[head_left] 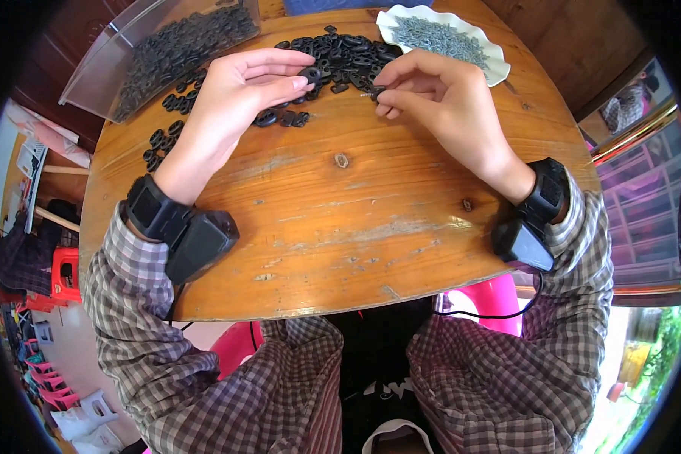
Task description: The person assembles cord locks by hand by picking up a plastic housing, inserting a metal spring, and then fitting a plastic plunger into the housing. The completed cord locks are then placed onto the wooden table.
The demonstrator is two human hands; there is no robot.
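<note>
My left hand pinches a black oval plastic piece with holes in it between thumb and fingertips. To its right, my right hand is closed on a small black plastic part, with a thin metal piece like a spring or screw jutting from its left side. The two held parts are apart, both just above the table. A heap of black plastic pieces lies beyond and between the hands. A few loose black pieces lie below my left fingertips.
The wooden table has a rounded near edge. A clear plastic bin of black parts stands far left, with loose pieces beside it. At far right sits a scalloped white dish of small silvery pieces. Each wrist carries a strapped black device.
</note>
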